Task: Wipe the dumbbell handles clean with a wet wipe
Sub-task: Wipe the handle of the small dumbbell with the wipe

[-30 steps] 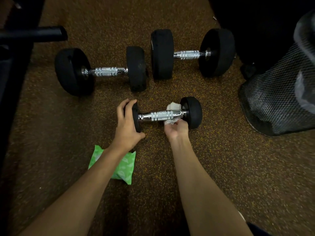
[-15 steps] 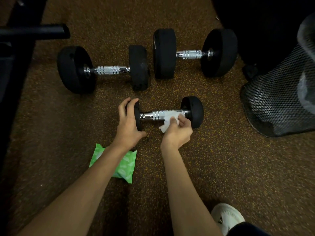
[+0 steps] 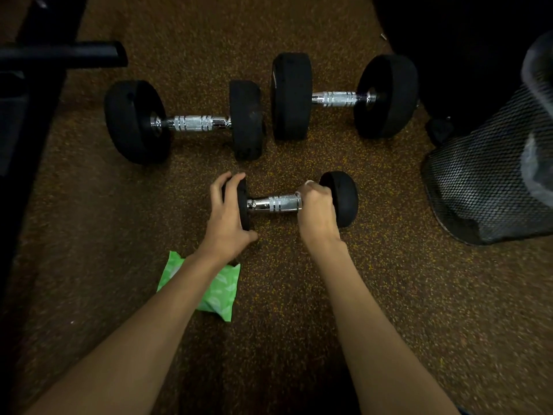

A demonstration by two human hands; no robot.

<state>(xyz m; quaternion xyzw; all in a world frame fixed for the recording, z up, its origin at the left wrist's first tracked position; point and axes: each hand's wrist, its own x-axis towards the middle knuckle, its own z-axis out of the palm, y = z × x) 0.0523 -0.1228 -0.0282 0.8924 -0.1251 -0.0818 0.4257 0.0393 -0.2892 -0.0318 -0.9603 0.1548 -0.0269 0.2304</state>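
Note:
A small dumbbell (image 3: 341, 197) with black ends and a chrome handle (image 3: 273, 202) lies on the speckled floor. My left hand (image 3: 226, 211) grips its left end. My right hand (image 3: 315, 206) is wrapped around the right part of the handle, next to the right end, with the white wet wipe (image 3: 308, 183) inside the fist; only a corner of the wipe shows. Two bigger dumbbells lie behind: one at the left (image 3: 196, 123) and one at the right (image 3: 339, 98).
A green wipe pack (image 3: 220, 292) lies on the floor under my left forearm. A black mesh bin (image 3: 484, 181) leans at the right. Dark bench parts (image 3: 59, 56) stand along the left. A dark mass fills the top right corner.
My right hand turned over the handle and closed around it near the right end, hiding most of the wipe. My left hand stayed on the left end.

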